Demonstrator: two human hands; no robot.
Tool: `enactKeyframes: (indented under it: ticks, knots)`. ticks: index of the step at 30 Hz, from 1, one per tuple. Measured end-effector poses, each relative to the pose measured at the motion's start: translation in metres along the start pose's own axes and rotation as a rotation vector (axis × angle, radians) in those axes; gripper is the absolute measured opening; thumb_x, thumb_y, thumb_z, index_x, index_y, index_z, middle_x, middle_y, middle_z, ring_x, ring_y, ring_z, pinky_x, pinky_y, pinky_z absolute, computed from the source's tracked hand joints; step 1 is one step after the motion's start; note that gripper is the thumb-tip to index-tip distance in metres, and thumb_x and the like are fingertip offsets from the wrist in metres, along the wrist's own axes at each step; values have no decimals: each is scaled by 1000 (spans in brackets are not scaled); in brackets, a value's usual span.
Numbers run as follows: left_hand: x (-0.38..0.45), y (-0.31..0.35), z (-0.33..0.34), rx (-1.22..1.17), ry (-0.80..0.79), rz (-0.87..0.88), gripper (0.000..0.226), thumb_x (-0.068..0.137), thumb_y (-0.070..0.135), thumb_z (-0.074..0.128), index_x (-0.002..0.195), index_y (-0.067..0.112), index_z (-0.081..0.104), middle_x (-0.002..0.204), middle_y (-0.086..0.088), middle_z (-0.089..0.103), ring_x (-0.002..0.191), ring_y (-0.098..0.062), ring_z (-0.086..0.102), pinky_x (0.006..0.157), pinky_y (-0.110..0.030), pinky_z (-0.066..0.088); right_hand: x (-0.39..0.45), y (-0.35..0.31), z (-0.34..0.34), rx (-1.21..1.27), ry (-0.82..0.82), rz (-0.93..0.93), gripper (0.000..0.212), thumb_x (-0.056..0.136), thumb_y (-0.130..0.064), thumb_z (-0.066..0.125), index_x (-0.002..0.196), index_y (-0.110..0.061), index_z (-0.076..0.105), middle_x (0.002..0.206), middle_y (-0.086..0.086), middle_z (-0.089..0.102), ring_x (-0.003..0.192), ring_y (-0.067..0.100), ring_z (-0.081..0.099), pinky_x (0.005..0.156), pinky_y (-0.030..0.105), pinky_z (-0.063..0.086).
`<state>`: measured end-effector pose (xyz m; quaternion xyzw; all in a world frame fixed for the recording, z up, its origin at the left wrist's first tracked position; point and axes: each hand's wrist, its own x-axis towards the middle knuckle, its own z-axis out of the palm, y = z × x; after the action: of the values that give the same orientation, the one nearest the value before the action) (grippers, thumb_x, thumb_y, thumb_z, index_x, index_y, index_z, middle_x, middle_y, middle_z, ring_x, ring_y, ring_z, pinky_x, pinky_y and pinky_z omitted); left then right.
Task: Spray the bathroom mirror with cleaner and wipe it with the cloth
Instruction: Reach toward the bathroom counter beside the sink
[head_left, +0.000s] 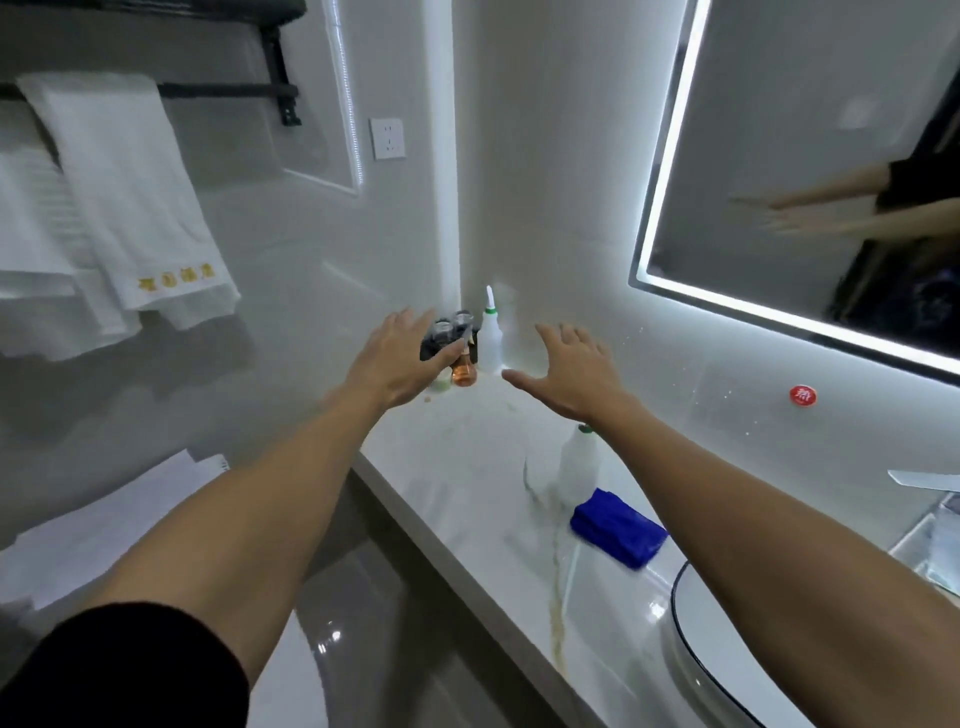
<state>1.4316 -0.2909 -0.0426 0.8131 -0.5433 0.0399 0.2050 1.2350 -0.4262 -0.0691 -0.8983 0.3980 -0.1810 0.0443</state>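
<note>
A short black fabric sleeve (119, 670) covers the left upper arm; both forearms and both hands are bare, without rings or watch.

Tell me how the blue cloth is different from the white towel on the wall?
The blue cloth is dark blue; the white towel is white with gold lettering near its hem. The cloth lies bunched on the counter by the sink; the towel hangs from a black rail. The cloth looks much smaller than the towel. Neither is touched by the left hand or the right hand, both open above the counter.
</note>
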Motion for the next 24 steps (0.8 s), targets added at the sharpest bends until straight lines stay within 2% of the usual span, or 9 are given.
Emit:
enactKeyframes:
  ticks: [5, 6, 8, 11, 18, 21, 24]
  knots:
    - [58, 18, 25, -58, -58, 158, 89, 80, 85, 20, 141, 24, 40, 130, -5, 50, 126, -25, 43, 103, -48, 40, 6, 35, -2, -78, 7, 176, 92, 84, -79, 45, 154, -23, 24, 158, 11, 31, 146, 31, 28, 117, 49, 27]
    - [69, 26, 33, -65, -79, 189, 90, 80, 86, 20, 143, 24, 39, 135, -7, 48, 128, -26, 42, 105, -49, 40, 7, 44, -4, -98, 9, 210, 92, 84, -79, 46, 154, -23, 24, 160, 12, 29, 146, 31, 27, 118, 49, 26]
    - [88, 45, 49, -79, -125, 237, 85, 86, 80, 28, 151, 26, 31, 156, -12, 31, 143, -27, 30, 114, -49, 31, 9, 65, -11, -129, 31, 268, 91, 84, -78, 48, 153, -23, 27, 159, 12, 30, 145, 32, 30, 117, 48, 27]
    - [116, 78, 71, -108, -136, 308, 81, 90, 72, 36, 156, 28, 20, 164, -9, 15, 151, -25, 14, 122, -46, 17, 15, 100, -22, -177, 67, 333, 91, 84, -77, 48, 154, -22, 26, 160, 13, 28, 146, 33, 29, 116, 49, 28]
    - [152, 149, 117, -158, -207, 451, 76, 94, 67, 36, 156, 30, 17, 165, -3, 12, 153, -21, 5, 124, -45, 6, 14, 175, -36, -179, 112, 481, 94, 84, -79, 45, 155, -21, 25, 161, 14, 26, 147, 34, 27, 117, 52, 29]
    - [171, 178, 125, -167, -202, 528, 75, 94, 67, 36, 156, 28, 19, 165, -4, 13, 153, -22, 7, 124, -47, 7, 8, 199, -44, -189, 122, 542, 94, 84, -79, 45, 155, -21, 24, 161, 15, 26, 147, 34, 27, 117, 51, 29]
    - [187, 204, 133, -180, -210, 588, 87, 87, 78, 29, 156, 26, 22, 165, -6, 15, 152, -24, 10, 122, -51, 13, -4, 219, -50, -203, 118, 619, 94, 84, -80, 43, 155, -21, 24, 161, 15, 26, 148, 34, 26, 118, 51, 28]
